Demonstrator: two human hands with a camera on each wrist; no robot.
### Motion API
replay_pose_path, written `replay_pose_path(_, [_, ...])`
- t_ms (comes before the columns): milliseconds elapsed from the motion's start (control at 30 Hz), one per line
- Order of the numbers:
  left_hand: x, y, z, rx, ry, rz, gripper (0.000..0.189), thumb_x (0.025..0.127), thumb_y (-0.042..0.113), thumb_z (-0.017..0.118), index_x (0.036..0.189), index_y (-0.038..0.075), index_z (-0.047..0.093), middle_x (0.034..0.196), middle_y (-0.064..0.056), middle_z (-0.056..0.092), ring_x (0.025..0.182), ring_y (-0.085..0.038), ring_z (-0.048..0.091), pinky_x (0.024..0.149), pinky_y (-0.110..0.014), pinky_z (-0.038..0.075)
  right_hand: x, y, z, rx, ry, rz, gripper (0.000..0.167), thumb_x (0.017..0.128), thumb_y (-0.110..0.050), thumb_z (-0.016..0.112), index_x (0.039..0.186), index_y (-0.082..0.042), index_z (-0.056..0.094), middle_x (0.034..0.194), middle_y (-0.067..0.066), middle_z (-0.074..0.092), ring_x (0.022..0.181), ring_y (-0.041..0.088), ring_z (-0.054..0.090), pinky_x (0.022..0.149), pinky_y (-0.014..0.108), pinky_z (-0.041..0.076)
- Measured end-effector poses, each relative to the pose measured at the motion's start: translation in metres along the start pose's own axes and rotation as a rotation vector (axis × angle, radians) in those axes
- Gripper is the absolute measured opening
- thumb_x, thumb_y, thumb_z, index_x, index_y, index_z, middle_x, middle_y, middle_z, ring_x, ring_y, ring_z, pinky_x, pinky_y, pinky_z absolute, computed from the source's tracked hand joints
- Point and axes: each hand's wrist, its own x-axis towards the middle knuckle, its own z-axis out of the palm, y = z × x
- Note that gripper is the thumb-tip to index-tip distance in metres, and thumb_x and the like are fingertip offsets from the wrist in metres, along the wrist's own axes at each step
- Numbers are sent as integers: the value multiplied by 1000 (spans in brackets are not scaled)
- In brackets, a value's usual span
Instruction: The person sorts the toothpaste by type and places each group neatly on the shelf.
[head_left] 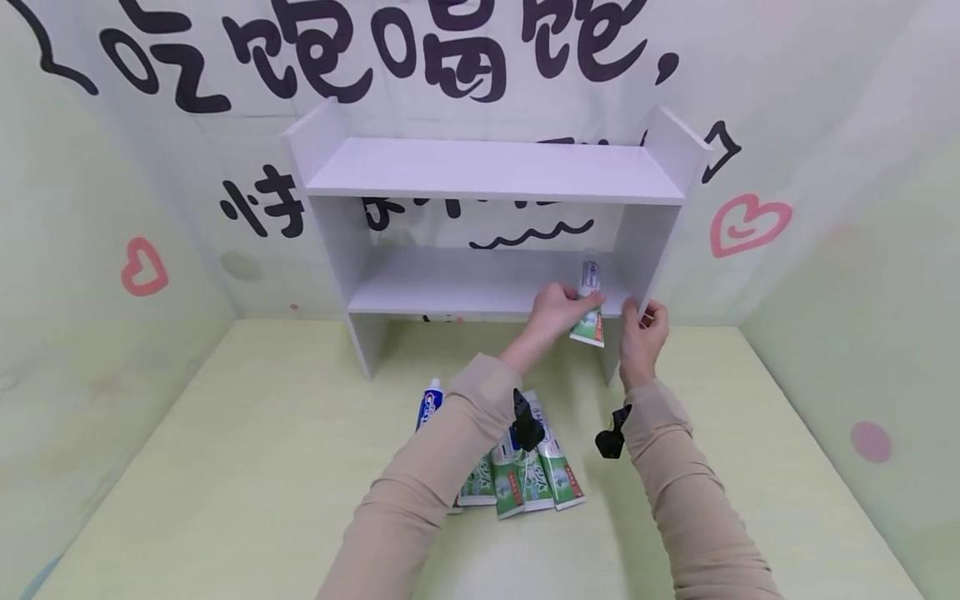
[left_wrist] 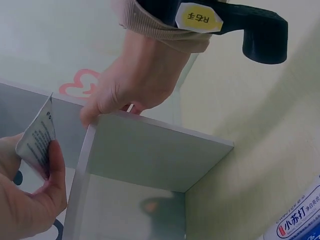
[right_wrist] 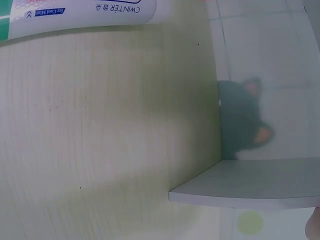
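Note:
My left hand [head_left: 553,315] holds a green-and-white toothpaste tube [head_left: 588,321] at the right end of the middle shelf board. The tube lies over the board's front edge, cap end inward and flat crimped end toward me. In the left wrist view, the tube [left_wrist: 40,137] shows its printed back, with the thumb and fingers on either side. My right hand [head_left: 643,337] grips the front edge of the white shelf unit's [head_left: 495,171] right side panel, thumb on the inner face. Only a fingertip of it shows in the right wrist view.
Several toothpaste tubes [head_left: 551,454], mostly green and white, lie in a row on the pale table [head_left: 285,467], partly behind my left forearm. A blue tube [head_left: 429,404] lies at their left. The shelf unit stands against a printed wall [head_left: 465,117].

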Motion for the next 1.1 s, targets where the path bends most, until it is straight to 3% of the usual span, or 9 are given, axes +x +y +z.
replay_pose_path(167, [10,2,7,9,16,1,39,81,31,68,95,-4,59,75,-7,58,59,-12,50,49,-19,42,-1,-1,-1,-15,-6,-11,11,91,-13,51,100,-10,48,96,-7,45,85,6,44,73,18,39])
replay_pose_path(300, [17,5,10,53,19,2,36,82,31,66,92,-2,60,70,-3,55,56,-11,48,47,-19,40,1,0,0,-7,1,-20,7,91,-13,51,97,-14,48,97,-6,45,84,6,43,72,18,39])
replay_pose_path(700, [29,12,14,196,56,30,32,84,29,64,93,-1,60,78,-7,60,55,-10,49,46,-17,42,4,3,3,4,17,-46,7,89,-11,52,90,-17,47,91,-7,46,78,5,43,66,16,37])
replay_pose_path(900, [33,13,15,242,72,66,35,85,28,63,101,-2,57,89,-12,63,60,-11,52,49,-18,45,4,3,3,-5,4,-57,5,89,-14,51,93,-15,48,91,-8,46,78,5,43,65,17,37])
replay_pose_path(1100, [35,12,18,347,79,151,27,86,26,61,89,-1,59,82,-11,63,55,-10,50,46,-17,42,2,0,0,-8,-11,-42,9,90,-14,51,98,-11,48,91,-8,45,78,5,42,67,17,37])
